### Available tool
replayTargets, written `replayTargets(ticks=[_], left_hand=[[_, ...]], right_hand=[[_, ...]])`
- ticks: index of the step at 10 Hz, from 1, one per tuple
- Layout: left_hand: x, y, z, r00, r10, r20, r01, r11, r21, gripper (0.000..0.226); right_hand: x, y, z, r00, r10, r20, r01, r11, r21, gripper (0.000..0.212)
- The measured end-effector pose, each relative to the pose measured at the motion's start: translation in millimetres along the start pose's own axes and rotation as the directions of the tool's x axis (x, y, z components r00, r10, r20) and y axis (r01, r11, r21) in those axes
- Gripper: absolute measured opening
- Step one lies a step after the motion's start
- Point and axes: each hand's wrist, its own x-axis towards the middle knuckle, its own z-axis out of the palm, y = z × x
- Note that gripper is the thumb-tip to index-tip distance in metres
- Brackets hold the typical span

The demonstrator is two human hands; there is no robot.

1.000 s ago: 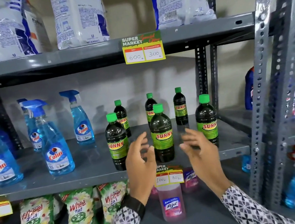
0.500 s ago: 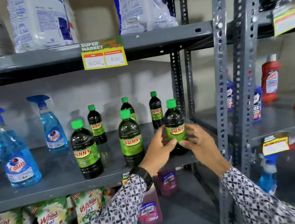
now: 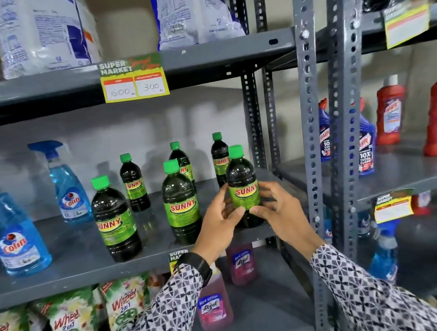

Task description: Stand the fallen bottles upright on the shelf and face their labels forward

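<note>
I see front-right Sunny bottle (image 3: 243, 187) upright at shelf (image 3: 87, 264) edge, label forward. Left hand (image 3: 219, 221) and right hand (image 3: 281, 208) fingers loosely curled on its lower body. Judge full, heavyish, rigid, slick plastic; grip at label band.

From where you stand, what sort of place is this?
Most likely a supermarket aisle for cleaning products. The price tag clipped to the grey metal shelf reads "Super Market" with two prices, and the same goods stand in rows: green-capped Sunny bottles and blue Colin sprays.
</note>
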Motion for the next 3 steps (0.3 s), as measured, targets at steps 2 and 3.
replayTargets(ticks=[2, 3], left_hand=[[-1.6, -1.1, -1.9, 0.999, 0.023, 0.029, -0.025, 0.998, 0.057, 0.068], [-19.4, 13.7, -5.8, 0.998, 0.051, -0.023, -0.049, 0.996, 0.070, 0.069]], right_hand=[[-2.5, -3.5, 1.3, 1.000, 0.016, 0.013, -0.015, 0.999, -0.047, 0.062], [-9.3, -14.1, 0.6, 1.000, 0.003, -0.020, -0.005, 0.997, -0.077, 0.072]])
